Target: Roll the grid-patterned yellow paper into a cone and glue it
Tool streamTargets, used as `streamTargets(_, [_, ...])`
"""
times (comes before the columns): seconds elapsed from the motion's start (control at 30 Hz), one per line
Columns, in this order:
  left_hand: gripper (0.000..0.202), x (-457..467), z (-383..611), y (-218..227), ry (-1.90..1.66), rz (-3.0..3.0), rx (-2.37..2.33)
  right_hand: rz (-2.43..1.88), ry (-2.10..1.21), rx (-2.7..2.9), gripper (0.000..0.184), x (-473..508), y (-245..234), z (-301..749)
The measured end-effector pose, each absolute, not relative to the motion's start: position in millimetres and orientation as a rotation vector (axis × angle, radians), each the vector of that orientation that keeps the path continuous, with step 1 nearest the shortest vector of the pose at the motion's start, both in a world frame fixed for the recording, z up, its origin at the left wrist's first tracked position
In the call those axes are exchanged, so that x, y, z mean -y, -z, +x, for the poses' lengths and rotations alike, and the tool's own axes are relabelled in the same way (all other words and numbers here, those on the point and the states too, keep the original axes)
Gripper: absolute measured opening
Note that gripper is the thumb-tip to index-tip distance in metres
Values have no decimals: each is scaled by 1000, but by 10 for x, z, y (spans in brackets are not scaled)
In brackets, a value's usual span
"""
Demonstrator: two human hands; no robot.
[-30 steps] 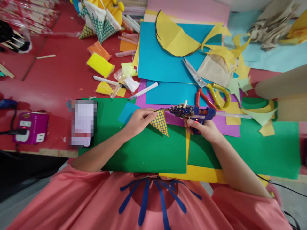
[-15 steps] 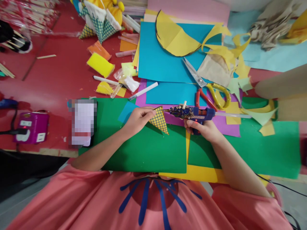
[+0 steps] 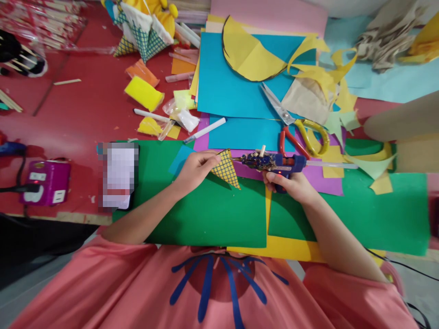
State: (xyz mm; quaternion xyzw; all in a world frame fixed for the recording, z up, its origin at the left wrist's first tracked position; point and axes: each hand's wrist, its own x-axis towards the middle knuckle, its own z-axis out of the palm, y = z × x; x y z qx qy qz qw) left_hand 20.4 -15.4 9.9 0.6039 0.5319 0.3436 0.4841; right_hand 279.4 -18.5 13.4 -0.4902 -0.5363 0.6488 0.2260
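Observation:
My left hand [image 3: 198, 170] pinches the upper corner of a yellow paper triangle [image 3: 226, 171] marked with a dark grid. Wrapped around the handle of a blue hot glue gun [image 3: 279, 165] is my right hand [image 3: 287, 183]. The gun's nozzle points left and meets or nearly touches the triangle's right edge; I cannot tell which. A clear glue stick [image 3: 332, 164] sticks out of the gun's back end. Beneath both hands lie a green sheet [image 3: 209, 219] and a purple sheet [image 3: 322, 183].
Scissors [image 3: 286, 112] and red-handled pliers [image 3: 295, 142] lie beyond the glue gun. A yellow half-round paper [image 3: 254, 52] rests on blue sheets [image 3: 212, 82]. White markers [image 3: 209, 129] and clay packets [image 3: 144, 92] are at the left back, a phone [image 3: 120, 176] and purple power box [image 3: 44, 183] further left.
The triangle in my left hand has shifted slightly up and left, its edge now by the nozzle tip. The glue gun has barely moved.

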Motion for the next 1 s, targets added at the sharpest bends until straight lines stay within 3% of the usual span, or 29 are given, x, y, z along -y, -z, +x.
streamTargets(1.0, [38,115,130,-75,-907,1496,-1437,-1342,-1798,1480,36,202,-158,2803])
